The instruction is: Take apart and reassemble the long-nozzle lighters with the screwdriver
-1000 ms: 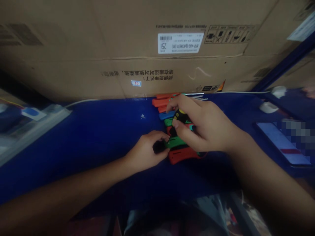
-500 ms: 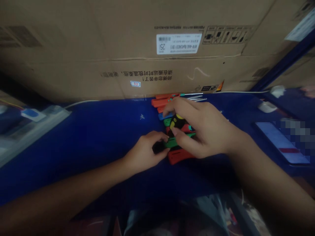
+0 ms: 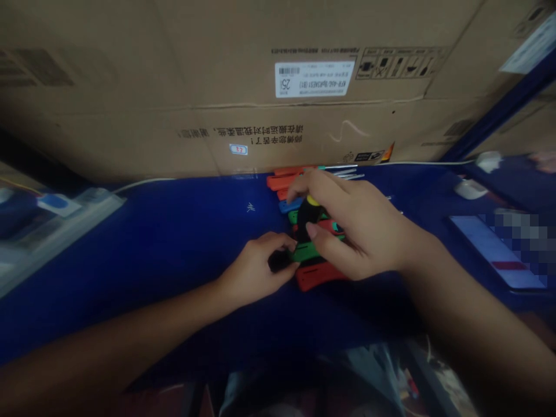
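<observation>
Several screwdrivers lie side by side on the blue tabletop, handles to the left and metal shafts to the right. My right hand (image 3: 354, 223) is closed around a black-and-yellow screwdriver handle (image 3: 307, 223) above the row, and its palm covers much of the tools. Thumb and index finger of my left hand (image 3: 256, 269) pinch the end of a green screwdriver handle (image 3: 306, 251). Nearest me is a red screwdriver handle (image 3: 319, 276). Farther back are a blue screwdriver handle (image 3: 288, 206) and orange screwdriver handles (image 3: 278, 183).
Behind the blue tabletop (image 3: 195, 223) stands a large cardboard box (image 3: 152, 104) with printed labels. On the right lie a phone-like flat device (image 3: 490, 249) and a small white case (image 3: 470, 189). A clear plastic bag (image 3: 78, 226) lies at left, and a white cable runs along the box.
The black-and-yellow handle has turned in my right hand, so less yellow faces me. Both hands have stayed nearly in place, and the other screwdrivers lie as before.
</observation>
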Demonstrator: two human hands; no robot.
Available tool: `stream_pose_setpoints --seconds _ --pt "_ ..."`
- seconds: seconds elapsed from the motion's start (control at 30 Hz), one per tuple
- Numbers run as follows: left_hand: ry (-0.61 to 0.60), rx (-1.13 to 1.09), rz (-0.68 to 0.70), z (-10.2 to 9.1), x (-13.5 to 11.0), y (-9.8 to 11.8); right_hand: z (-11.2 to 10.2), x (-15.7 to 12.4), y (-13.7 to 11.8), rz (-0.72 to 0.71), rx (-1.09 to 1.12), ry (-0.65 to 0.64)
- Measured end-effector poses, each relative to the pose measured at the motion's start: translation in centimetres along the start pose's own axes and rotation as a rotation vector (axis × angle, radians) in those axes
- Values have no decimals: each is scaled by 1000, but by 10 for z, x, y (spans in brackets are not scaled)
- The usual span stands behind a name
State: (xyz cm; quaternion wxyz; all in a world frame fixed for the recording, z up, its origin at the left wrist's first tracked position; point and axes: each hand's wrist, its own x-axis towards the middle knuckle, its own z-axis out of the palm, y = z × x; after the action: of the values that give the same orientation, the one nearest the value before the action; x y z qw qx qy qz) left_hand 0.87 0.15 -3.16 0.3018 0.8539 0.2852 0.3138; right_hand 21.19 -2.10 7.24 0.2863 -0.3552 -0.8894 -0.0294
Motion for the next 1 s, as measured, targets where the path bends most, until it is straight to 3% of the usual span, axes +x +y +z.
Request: stream_pose_setpoints --seconds 0.57,0.9,1.0 --pt "11 -16 -11 0 1 1 -3 -1 0 28 -27 -40" --pt "4 -32 -47 0 0 -1 -13 -3 3 101 -93 99" --pt "-31 9 -63 -4 2 1 -15 -5 10 115 -158 70"
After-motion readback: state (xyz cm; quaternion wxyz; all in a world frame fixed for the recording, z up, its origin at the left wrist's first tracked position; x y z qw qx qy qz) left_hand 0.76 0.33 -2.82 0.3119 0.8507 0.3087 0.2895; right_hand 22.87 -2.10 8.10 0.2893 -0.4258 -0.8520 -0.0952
